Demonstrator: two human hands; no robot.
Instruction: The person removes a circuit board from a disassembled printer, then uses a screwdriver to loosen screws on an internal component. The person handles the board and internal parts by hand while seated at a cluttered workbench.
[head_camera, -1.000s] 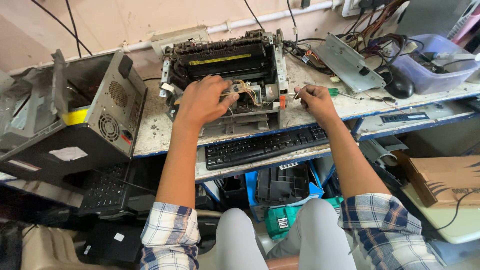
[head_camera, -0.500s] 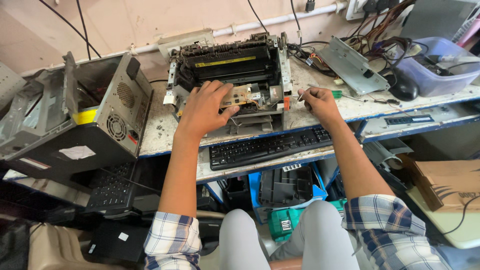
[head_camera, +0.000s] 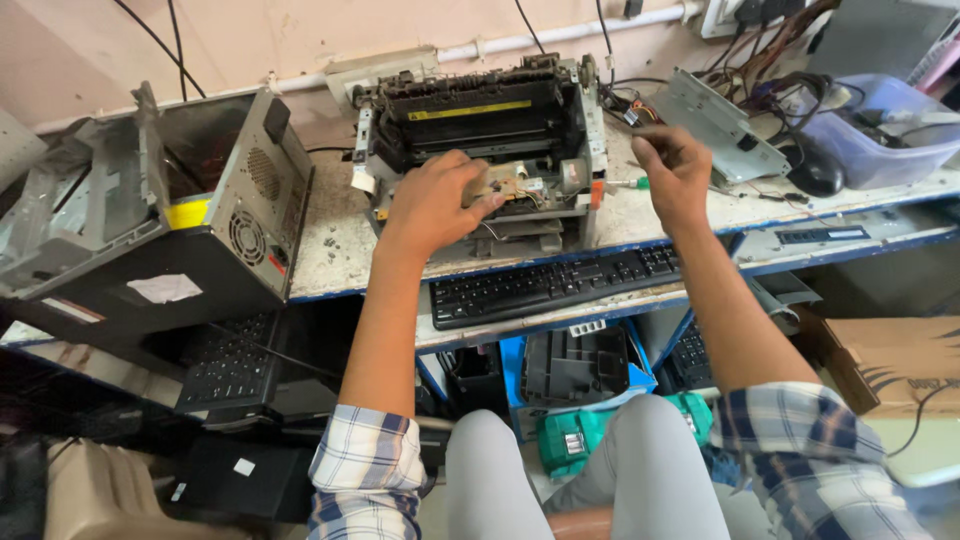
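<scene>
Both hands at an opened printer on a cluttered workbench

The left hand (head_camera: 432, 200) lies spread on the stripped printer (head_camera: 480, 140) at the bench's back edge, fingers loosely curled, clasping nothing. The right hand (head_camera: 677, 172) hovers beside it, fingers pinched; whether they grip anything I cannot tell. A black keyboard (head_camera: 555, 285) lies along the front edge

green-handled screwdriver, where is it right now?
In the head view, the green-handled screwdriver lies on the workbench just right of the opened printer, below and left of the raised right hand.
</scene>
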